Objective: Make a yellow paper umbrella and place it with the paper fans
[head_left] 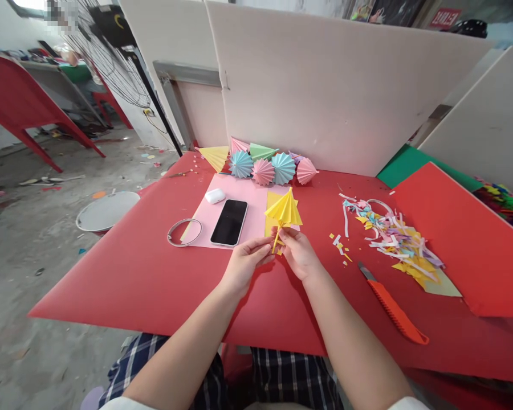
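Note:
A yellow pleated paper umbrella (pixel 284 209) stands upright between my hands, canopy up and its thin rolled yellow handle pointing down. My right hand (pixel 298 250) pinches the handle just under the canopy. From the other side, my left hand (pixel 248 261) has its fingertips closed at the handle's lower part. Behind the umbrella lies a piece of yellow paper (pixel 272 200) on a pink sheet (pixel 256 193). Several finished paper umbrellas, among them a blue one (pixel 241 164) and a pink one (pixel 263 172), sit in a row at the table's back.
On the red table (pixel 154 285) lie a phone (pixel 229 222), a white earbud case (pixel 215 196) and a ring-shaped band (pixel 184 232). To the right are paper scraps (pixel 393 233), an orange utility knife (pixel 395 307) with blade showing, and a red board (pixel 474 245). White panels (pixel 325 85) rise behind.

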`<action>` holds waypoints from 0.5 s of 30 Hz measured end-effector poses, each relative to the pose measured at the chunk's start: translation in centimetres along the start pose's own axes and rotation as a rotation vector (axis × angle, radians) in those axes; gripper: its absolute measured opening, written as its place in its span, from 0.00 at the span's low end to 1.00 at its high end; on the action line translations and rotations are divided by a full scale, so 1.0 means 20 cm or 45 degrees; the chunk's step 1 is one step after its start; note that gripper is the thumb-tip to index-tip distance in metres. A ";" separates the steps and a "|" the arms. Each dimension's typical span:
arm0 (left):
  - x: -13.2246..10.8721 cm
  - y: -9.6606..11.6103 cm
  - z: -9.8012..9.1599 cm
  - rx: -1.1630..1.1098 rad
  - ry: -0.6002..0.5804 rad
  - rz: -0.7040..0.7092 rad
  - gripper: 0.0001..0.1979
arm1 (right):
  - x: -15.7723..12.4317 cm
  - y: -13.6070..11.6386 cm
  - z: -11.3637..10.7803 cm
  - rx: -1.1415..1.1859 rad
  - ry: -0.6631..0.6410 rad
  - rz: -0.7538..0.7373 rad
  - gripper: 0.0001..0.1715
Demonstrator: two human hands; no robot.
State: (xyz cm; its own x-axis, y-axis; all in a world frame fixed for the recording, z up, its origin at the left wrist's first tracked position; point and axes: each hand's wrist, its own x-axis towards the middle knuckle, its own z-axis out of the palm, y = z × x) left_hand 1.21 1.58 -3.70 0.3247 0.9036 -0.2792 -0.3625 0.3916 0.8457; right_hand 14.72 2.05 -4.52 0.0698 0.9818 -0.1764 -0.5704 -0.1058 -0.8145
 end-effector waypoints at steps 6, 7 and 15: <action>0.00 0.02 0.00 -0.058 -0.052 -0.094 0.18 | 0.00 -0.02 -0.01 0.089 -0.020 -0.022 0.05; 0.00 0.02 0.01 -0.045 -0.067 -0.105 0.18 | 0.00 -0.02 -0.02 0.086 -0.028 -0.026 0.05; 0.02 -0.02 0.04 0.016 -0.006 -0.022 0.16 | 0.01 -0.01 -0.02 -0.117 -0.038 -0.080 0.12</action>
State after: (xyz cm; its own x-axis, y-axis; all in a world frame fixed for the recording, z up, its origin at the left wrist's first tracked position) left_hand 2.17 1.54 -3.81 0.3351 0.8958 -0.2920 -0.3455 0.4051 0.8465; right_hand 15.13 2.29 -4.61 0.0777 0.9911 -0.1083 -0.4878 -0.0570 -0.8711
